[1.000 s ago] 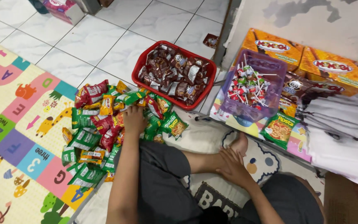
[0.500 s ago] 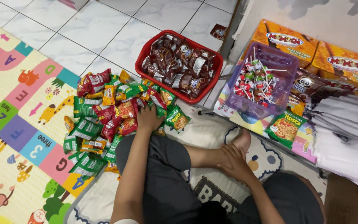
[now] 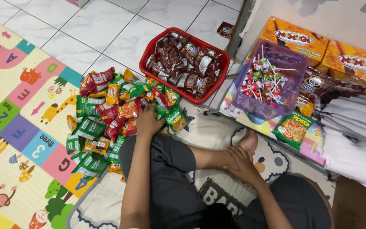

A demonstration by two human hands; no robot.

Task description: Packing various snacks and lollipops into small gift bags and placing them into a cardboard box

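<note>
I sit cross-legged on the floor. My left hand [image 3: 148,121] reaches down into a pile of small snack packets [image 3: 106,114], green, red and orange, heaped in front of my knee; its fingers are curled on a packet in the pile. My right hand [image 3: 241,162] rests flat on my ankle, holding nothing. A red basket [image 3: 148,59] full of brown wrapped snacks stands just beyond the pile.
A purple basket [image 3: 295,68] of lollipops stands right of the red one, with orange cartons [image 3: 295,40] behind it. A green snack bag [image 3: 294,129] lies by my foot. Folded white cloth [image 3: 354,140] is stacked at right. A colourful alphabet play mat [image 3: 18,127] covers the floor at left.
The view has shifted and drawn closer. My left hand has stayed in the packet pile, moving slightly among the packets. My right hand has stayed on my ankle.
</note>
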